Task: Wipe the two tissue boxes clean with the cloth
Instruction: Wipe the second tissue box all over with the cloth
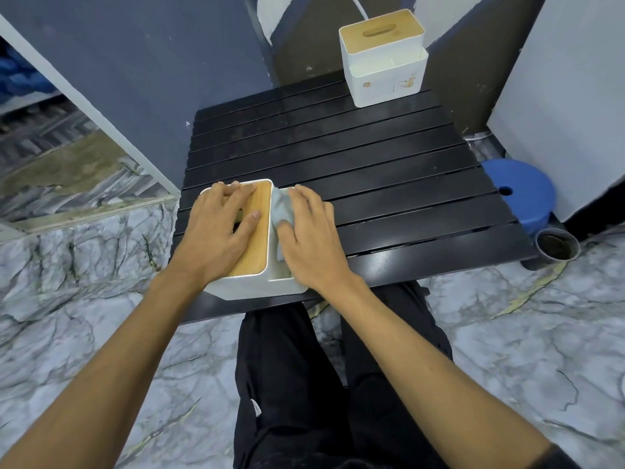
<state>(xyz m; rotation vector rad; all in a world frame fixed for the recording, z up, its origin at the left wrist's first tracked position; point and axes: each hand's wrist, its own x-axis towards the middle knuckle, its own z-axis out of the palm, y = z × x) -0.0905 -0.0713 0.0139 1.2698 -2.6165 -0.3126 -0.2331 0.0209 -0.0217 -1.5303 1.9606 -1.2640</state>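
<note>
A white tissue box (252,286) with a wooden lid stands at the near left corner of the black slatted table (389,184). My left hand (220,228) rests flat on its lid, fingers spread. My right hand (311,238) presses a pale blue cloth (280,208) into the box's open side compartment, fingers fairly straight. A second white tissue box (385,72) with a wooden lid stands at the table's far right corner, untouched.
A blue round stool (521,194) and a dark cup-like pot (556,247) sit on the floor right of the table. A dark wall and white panels close in behind. My legs in black trousers (338,384) are below the table edge.
</note>
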